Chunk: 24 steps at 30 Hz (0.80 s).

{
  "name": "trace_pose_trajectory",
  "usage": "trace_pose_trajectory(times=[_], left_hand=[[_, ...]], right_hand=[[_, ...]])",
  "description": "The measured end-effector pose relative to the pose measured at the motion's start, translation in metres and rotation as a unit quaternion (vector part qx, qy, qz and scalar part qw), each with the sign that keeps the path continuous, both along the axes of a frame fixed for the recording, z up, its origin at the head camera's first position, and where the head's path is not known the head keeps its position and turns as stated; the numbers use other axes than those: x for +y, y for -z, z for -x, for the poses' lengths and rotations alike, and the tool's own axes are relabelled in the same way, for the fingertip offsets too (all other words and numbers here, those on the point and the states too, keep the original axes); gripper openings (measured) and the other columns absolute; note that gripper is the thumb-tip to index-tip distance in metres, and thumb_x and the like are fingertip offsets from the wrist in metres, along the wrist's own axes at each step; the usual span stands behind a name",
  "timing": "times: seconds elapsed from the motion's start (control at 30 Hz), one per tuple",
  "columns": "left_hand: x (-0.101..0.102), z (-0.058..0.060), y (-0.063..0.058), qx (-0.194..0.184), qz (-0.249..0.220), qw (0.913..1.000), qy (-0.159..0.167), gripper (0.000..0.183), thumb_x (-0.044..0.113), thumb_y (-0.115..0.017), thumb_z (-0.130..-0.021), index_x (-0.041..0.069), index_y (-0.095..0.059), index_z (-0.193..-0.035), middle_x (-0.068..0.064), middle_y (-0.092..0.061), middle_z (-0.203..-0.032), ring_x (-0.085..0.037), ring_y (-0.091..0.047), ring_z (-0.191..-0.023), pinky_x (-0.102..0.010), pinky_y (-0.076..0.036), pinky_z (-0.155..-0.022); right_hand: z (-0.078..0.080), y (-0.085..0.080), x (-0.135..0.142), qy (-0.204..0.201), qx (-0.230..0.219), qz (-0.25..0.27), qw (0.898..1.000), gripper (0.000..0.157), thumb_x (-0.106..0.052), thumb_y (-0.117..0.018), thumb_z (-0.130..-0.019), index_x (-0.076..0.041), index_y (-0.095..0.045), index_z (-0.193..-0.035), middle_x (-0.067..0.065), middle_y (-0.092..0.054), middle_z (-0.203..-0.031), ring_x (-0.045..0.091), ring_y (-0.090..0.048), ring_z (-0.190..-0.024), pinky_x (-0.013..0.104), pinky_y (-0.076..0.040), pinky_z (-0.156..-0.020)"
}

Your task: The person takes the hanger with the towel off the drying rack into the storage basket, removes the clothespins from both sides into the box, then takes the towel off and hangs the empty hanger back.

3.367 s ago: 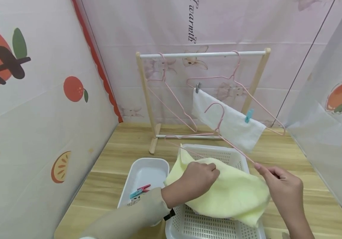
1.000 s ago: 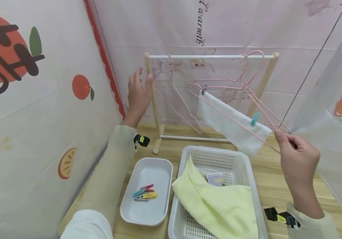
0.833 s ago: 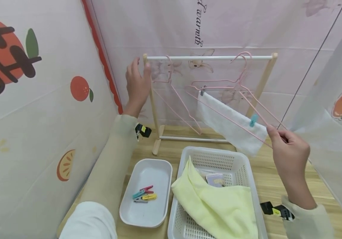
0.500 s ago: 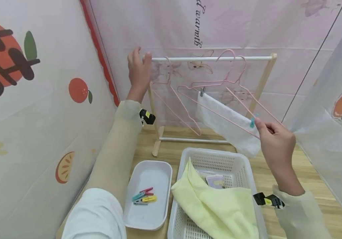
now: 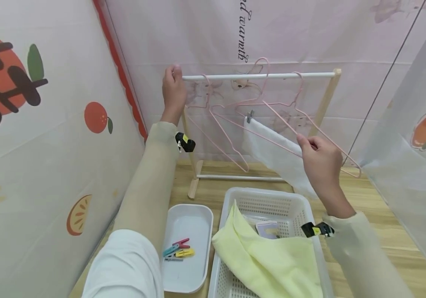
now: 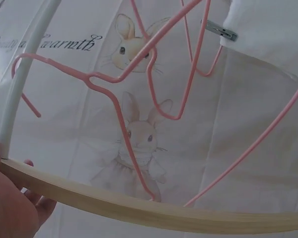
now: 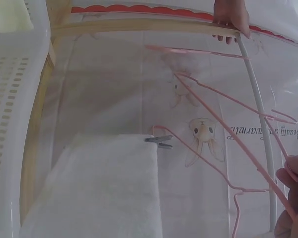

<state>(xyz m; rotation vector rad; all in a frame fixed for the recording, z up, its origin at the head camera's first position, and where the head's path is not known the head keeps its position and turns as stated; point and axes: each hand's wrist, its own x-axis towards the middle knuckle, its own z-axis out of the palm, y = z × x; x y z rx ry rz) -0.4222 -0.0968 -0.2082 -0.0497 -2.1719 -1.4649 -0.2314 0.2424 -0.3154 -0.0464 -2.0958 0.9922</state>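
Observation:
My left hand [image 5: 173, 91] grips the top left corner of a small wooden clothes rack [image 5: 228, 77]; its fingers curl round the post in the left wrist view. In my right hand [image 5: 321, 161] I pinch a pink wire hanger [image 5: 280, 118] near its right-hand corner. The hanger's hook rises above the white bar and overlaps it in the head view. Behind it, another pink hanger [image 5: 321, 131] hangs on the bar with a white cloth [image 5: 266, 151], held by a grey clothespin [image 5: 249, 116]. My right hand hides the cloth's right part. A bare pink hanger [image 5: 221, 129] hangs at the left.
A white plastic basket [image 5: 265, 192] in front of the rack holds a yellow towel [image 5: 272, 260] and a small printed packet [image 5: 268, 229]. Left of it, a white tray [image 5: 194, 215] holds several clothespins [image 5: 185, 252]. Fabric-covered walls stand at the back and both sides.
My left hand has left the yellow towel and risen to the rack's top left corner. My right hand has raised the hanger to the bar, then carried it left in front of the white cloth.

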Motion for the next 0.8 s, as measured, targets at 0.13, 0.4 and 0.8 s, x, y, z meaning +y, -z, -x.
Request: trace_pose_trajectory(times=[0.13,0.4,0.8], left_hand=[[-0.003,0.003,0.004,-0.003,-0.007,0.9999,0.009,0.047,0.05,-0.024,-0.109,0.021,-0.046,-0.139,-0.001,-0.053,-0.123,-0.009,-0.047,-0.107,-0.027,-0.043,-0.095],[0.0,0.007,0.005,-0.002,0.006,0.9993,0.038,0.029,0.041,-0.023,-0.111,0.02,-0.04,-0.119,0.002,-0.048,-0.107,-0.01,-0.048,-0.099,-0.026,-0.043,-0.086],[-0.004,0.007,0.009,0.024,0.021,0.9972,0.067,0.026,0.047,-0.025,-0.109,0.024,-0.037,-0.111,0.004,-0.039,-0.095,-0.012,-0.045,-0.094,-0.026,-0.038,-0.078]], right_hand=[[0.017,-0.003,-0.013,-0.006,0.014,-0.002,1.0,0.036,-0.033,-0.067,-0.097,0.0,-0.075,-0.085,0.016,-0.066,-0.07,0.019,-0.047,-0.06,0.029,-0.032,-0.061],[0.037,-0.004,-0.029,-0.013,-0.012,0.0,1.0,0.038,-0.034,-0.064,-0.099,0.0,-0.076,-0.087,0.016,-0.069,-0.075,0.019,-0.049,-0.063,0.031,-0.035,-0.061],[0.051,0.015,-0.044,-0.033,-0.041,0.009,0.999,0.036,-0.033,-0.063,-0.1,-0.001,-0.074,-0.089,0.014,-0.065,-0.075,0.024,-0.05,-0.067,0.033,-0.038,-0.06]])
